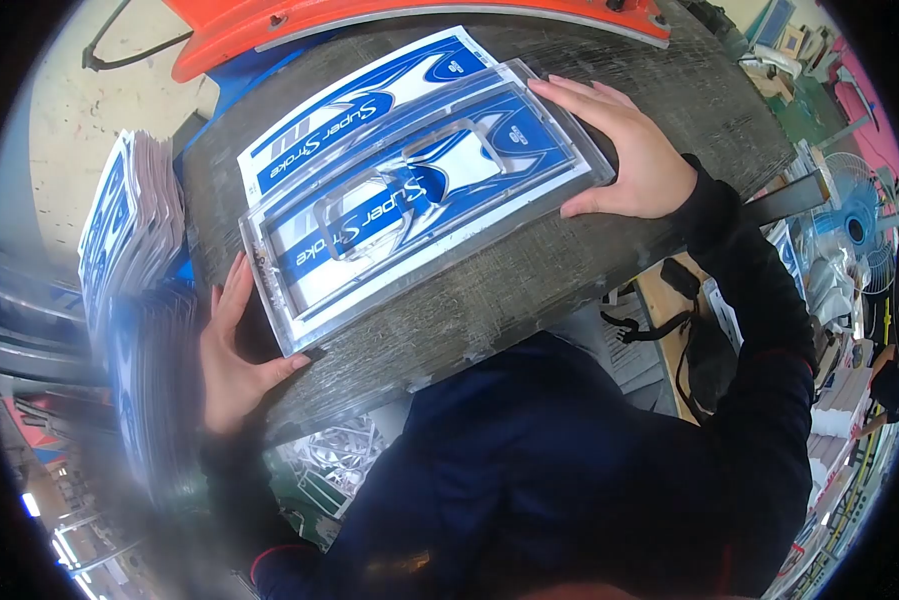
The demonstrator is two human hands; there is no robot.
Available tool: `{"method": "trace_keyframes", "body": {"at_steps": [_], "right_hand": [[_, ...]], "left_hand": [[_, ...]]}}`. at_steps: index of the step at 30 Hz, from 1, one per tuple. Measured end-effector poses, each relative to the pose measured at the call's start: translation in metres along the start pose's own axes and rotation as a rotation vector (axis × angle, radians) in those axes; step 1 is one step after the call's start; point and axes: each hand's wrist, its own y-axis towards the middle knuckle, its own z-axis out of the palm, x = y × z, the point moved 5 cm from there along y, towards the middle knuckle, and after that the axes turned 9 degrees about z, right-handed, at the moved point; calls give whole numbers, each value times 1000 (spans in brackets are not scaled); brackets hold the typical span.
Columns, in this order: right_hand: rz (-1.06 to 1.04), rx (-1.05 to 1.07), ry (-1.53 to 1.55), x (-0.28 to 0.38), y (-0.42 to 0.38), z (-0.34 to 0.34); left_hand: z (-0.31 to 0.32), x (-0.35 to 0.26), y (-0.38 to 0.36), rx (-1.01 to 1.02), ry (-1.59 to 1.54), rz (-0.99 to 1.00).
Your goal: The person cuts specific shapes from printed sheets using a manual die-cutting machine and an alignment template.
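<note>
A clear rectangular frame-like die (339, 312) lies on a printed blue and white sheet (369, 95) reading "Super Stroke", on a dark, scratched work surface (449, 310). The sheet's far part shows beyond the die. My left hand (237, 350) touches the die's left end, thumb and fingers spread round its near corner. At the right end, my right hand (634, 150) grips the die, with the fingers on the far corner and the thumb at the near corner.
Stacks of printed sheets (134, 230) stand left of the work surface. An orange machine part (419, 12) curves across the far side. A metal bar (787, 197) juts out at the right, near a blue fan (854, 230). Paper scraps (339, 455) lie below the near edge.
</note>
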Motion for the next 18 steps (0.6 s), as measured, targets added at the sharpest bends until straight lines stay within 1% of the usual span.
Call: {"method": "trace_keyframes", "body": {"at_steps": [6, 15, 18], "right_hand": [[-14, -3, 18, 0, 0, 0], [20, 4, 1, -2, 0, 2], [-1, -1, 23, -2, 0, 2]], "left_hand": [[1, 2, -1, 13, 7, 4], [0, 3, -1, 20, 10, 7], [0, 1, -1, 23, 2, 5]]}}
